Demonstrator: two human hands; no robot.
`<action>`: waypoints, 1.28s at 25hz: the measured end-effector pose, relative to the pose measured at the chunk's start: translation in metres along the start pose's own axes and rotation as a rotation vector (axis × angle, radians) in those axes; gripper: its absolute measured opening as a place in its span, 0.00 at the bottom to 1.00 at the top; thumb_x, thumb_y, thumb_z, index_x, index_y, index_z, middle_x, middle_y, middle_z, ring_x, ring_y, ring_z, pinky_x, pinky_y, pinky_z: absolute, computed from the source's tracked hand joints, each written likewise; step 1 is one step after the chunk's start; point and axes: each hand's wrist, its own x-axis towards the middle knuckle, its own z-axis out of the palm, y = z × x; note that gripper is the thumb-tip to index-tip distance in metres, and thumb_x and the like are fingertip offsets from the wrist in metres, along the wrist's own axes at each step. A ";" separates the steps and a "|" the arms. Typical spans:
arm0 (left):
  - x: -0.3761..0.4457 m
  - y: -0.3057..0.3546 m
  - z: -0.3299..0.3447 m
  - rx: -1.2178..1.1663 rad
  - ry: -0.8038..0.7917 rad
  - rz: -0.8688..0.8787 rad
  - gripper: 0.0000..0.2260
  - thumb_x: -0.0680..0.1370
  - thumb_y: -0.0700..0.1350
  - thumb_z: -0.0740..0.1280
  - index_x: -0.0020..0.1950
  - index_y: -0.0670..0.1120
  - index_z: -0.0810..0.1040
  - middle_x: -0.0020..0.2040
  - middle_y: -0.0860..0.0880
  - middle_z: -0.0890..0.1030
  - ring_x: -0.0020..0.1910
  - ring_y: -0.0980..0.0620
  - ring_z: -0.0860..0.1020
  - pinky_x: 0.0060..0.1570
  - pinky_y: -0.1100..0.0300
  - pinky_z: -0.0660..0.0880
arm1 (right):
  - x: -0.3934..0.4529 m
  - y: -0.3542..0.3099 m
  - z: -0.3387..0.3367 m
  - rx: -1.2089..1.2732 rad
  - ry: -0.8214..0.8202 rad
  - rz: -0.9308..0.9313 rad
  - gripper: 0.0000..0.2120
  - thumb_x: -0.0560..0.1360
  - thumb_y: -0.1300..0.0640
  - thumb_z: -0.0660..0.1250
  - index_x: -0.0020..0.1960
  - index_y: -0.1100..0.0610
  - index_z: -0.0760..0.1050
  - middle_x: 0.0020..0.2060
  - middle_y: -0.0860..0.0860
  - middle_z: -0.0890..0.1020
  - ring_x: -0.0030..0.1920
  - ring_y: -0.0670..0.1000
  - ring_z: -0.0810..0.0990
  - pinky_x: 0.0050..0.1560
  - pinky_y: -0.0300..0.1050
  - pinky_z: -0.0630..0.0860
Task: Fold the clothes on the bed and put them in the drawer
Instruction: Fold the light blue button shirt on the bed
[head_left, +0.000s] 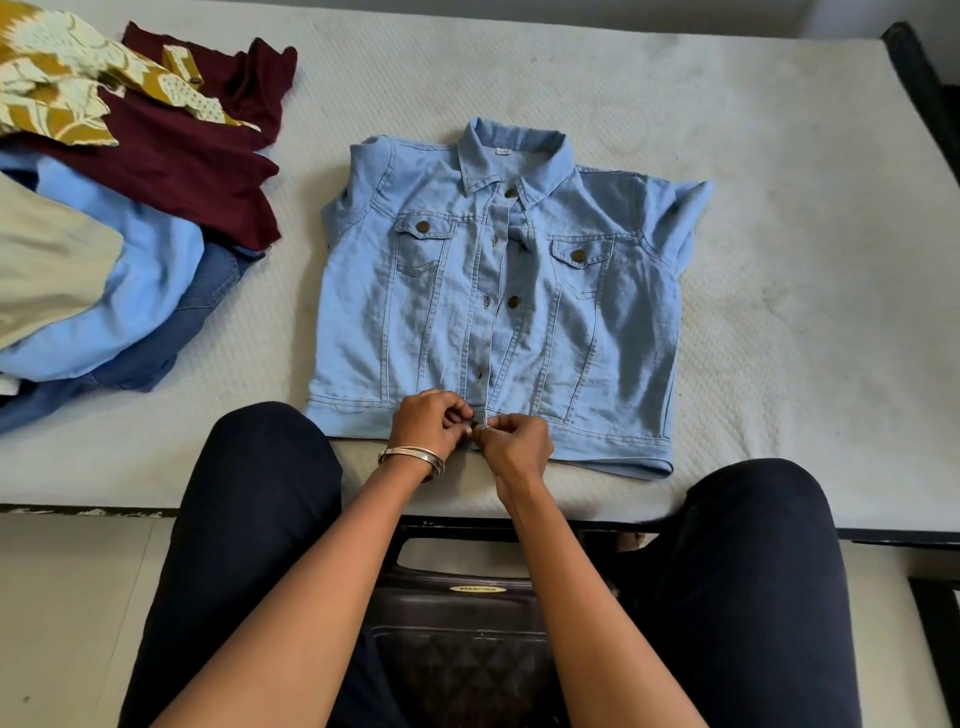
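Both hands, left hand (428, 418) and right hand (514, 439), pinch tight the bottom hem of the pale, soft denim jacket (498, 291), lying flat on the quilted mattress (779, 260).

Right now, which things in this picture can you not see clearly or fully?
- Head view: the bottom button of the light blue denim jacket, covered by the left hand and right hand.
- Pile of clothes: cut off by the left edge.
- Drawer: not in view.

Dark chair (457, 649) (quilted seat) beside pale floor (62, 597)
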 end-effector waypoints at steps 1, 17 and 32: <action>0.001 0.001 -0.002 -0.014 -0.008 -0.010 0.07 0.69 0.38 0.76 0.45 0.47 0.84 0.42 0.50 0.84 0.37 0.54 0.80 0.45 0.61 0.78 | -0.004 0.002 -0.002 0.048 -0.021 -0.032 0.08 0.67 0.67 0.76 0.33 0.59 0.79 0.29 0.53 0.81 0.30 0.47 0.77 0.30 0.39 0.74; 0.014 0.033 -0.020 -0.741 -0.011 -0.553 0.05 0.72 0.31 0.72 0.41 0.38 0.77 0.26 0.44 0.76 0.18 0.58 0.71 0.20 0.66 0.72 | 0.011 -0.029 -0.028 -0.155 -0.381 -0.295 0.10 0.70 0.71 0.71 0.42 0.57 0.79 0.34 0.52 0.81 0.37 0.49 0.78 0.39 0.45 0.75; 0.039 0.039 0.011 0.149 0.032 -0.101 0.21 0.74 0.54 0.70 0.57 0.40 0.76 0.53 0.39 0.78 0.52 0.39 0.78 0.48 0.51 0.74 | 0.042 -0.061 -0.024 -0.381 -0.102 -0.359 0.11 0.72 0.71 0.66 0.48 0.61 0.83 0.44 0.57 0.85 0.49 0.54 0.83 0.52 0.41 0.77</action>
